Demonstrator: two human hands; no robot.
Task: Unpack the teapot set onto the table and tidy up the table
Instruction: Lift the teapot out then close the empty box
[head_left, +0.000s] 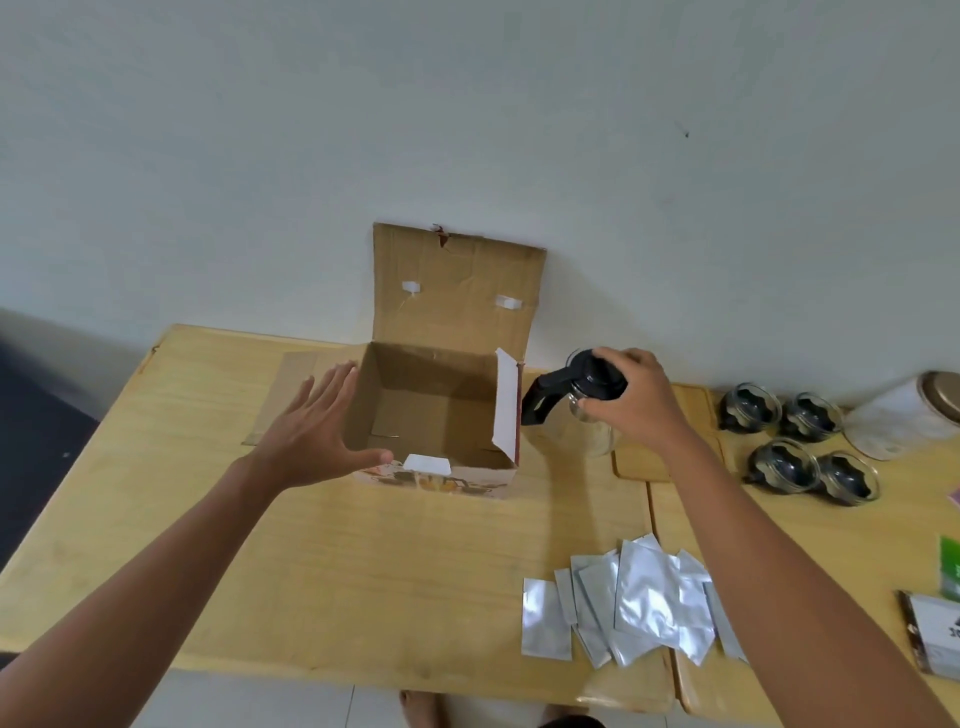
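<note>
An open cardboard box (441, 400) stands at the back middle of the wooden table (363, 561), its lid flap up against the wall. It looks empty inside. My left hand (311, 431) is spread flat against the box's left side, holding nothing. My right hand (631, 397) grips the black lid of a glass teapot (571, 395) just right of the box, over a small wooden tray (641, 460). The teapot's black handle points toward the box. Several small glass cups (795, 441) with dark inserts stand in a cluster to the right.
A pile of several silver foil sachets (639, 603) lies at the front right. A white jar with a brown lid (904, 415) lies at the far right. Printed packets (935, 634) sit at the right edge. A flat cardboard sheet (291, 384) lies left of the box.
</note>
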